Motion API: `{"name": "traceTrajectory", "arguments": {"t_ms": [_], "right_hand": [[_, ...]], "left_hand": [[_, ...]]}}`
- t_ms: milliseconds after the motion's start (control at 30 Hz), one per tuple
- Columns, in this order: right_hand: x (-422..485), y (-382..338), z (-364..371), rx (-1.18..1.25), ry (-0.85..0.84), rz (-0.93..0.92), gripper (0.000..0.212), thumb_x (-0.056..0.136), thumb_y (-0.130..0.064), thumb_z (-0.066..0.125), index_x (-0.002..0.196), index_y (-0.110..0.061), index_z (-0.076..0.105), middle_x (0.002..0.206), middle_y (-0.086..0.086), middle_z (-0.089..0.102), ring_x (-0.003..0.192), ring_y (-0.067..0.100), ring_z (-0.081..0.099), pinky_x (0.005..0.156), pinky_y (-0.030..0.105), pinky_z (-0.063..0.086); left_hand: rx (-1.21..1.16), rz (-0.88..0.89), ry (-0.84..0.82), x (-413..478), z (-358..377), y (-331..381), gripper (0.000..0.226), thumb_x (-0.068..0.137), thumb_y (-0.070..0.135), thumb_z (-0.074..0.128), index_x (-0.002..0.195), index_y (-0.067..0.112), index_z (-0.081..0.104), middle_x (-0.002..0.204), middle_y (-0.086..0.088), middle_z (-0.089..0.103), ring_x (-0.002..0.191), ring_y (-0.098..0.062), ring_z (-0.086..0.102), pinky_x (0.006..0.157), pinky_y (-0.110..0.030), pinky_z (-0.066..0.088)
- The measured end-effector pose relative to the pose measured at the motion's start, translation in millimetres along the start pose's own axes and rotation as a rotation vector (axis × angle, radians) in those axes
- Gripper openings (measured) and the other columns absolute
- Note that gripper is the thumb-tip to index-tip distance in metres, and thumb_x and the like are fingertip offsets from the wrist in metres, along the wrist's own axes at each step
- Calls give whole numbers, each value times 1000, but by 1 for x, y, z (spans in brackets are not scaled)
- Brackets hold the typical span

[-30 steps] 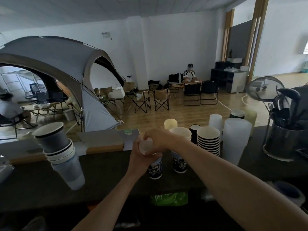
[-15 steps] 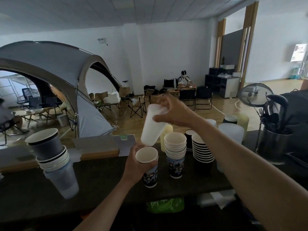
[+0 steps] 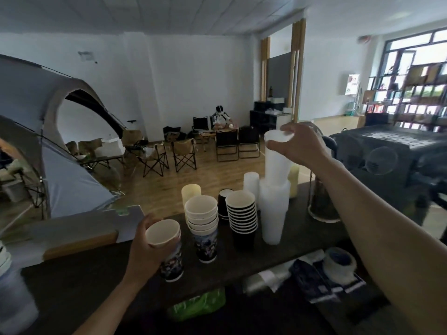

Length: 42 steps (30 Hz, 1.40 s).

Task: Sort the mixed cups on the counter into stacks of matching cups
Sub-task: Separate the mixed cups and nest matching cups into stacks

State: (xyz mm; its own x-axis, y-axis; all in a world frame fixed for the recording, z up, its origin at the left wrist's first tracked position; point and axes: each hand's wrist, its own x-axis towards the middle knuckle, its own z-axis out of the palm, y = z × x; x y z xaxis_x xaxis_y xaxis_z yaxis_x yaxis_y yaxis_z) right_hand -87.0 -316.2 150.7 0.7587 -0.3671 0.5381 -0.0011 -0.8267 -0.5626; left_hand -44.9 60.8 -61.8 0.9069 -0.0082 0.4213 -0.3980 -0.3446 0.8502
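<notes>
My left hand (image 3: 142, 247) grips a printed paper cup (image 3: 167, 250) that stands on the dark counter (image 3: 72, 281). My right hand (image 3: 298, 143) holds a tall frosted plastic cup (image 3: 277, 163) by its rim, its base sunk into the stack of frosted plastic cups (image 3: 274, 213). Left of that stack stand a stack of black paper cups (image 3: 242, 218) and a stack of printed paper cups (image 3: 202, 226). Behind them are a cream cup (image 3: 191, 193), a single black cup (image 3: 223, 201) and a small stack of white cups (image 3: 251, 184).
A metal utensil holder (image 3: 323, 204) stands right of the frosted stack. A mixed cup stack (image 3: 9, 293) leans at the far left edge. Below the counter lie a green bag (image 3: 200, 305), plastic wrap and a tape roll (image 3: 339, 262). A laptop (image 3: 79, 228) rests behind the counter.
My right hand carried the frosted plastic cup from above the printed cup rightward onto the frosted stack. My left hand kept hold of the printed cup on the counter.
</notes>
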Motion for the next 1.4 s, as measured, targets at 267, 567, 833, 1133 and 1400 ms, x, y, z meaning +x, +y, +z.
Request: {"name": "traceTrajectory", "arguments": {"t_ms": [267,567,833,1133,1400], "right_hand": [[1,22,15,-56,-99,38,79,70,-62,73,135,-20,55,131,3,60,122,26,52,96,41,44],[-12,52,69,-188,-450,133,100,68,-57,77,150,-18,32,148,12,43,130,32,46,95,39,44],[-49,-79,77,31,-244,-333,69,78,-44,72,140,-27,48,143,-1,51,129,20,48,101,37,41],[-130,-145,171,-33,-792,-572,66,79,-40,74,137,-22,49,136,1,54,121,23,54,95,36,47],[-90,-149,130,571,-404,-398,79,77,-45,78,143,-26,39,136,-12,53,114,3,56,94,31,51]], "left_hand": [[-1,-30,32,-3,12,3,82,66,12,90,133,13,44,112,1,55,103,-20,57,78,-29,46],[-25,-79,-6,-5,6,5,106,47,60,84,135,19,42,116,5,60,104,-10,61,78,-25,49],[-28,-107,-59,-7,-2,4,140,37,73,86,151,17,26,130,2,57,117,-14,57,95,-34,50],[-3,-28,-24,-16,-16,8,100,67,7,89,145,22,28,126,14,52,117,-5,57,80,-3,45],[46,386,97,54,-46,113,90,72,17,86,142,4,32,131,12,48,120,4,50,98,-15,46]]}}
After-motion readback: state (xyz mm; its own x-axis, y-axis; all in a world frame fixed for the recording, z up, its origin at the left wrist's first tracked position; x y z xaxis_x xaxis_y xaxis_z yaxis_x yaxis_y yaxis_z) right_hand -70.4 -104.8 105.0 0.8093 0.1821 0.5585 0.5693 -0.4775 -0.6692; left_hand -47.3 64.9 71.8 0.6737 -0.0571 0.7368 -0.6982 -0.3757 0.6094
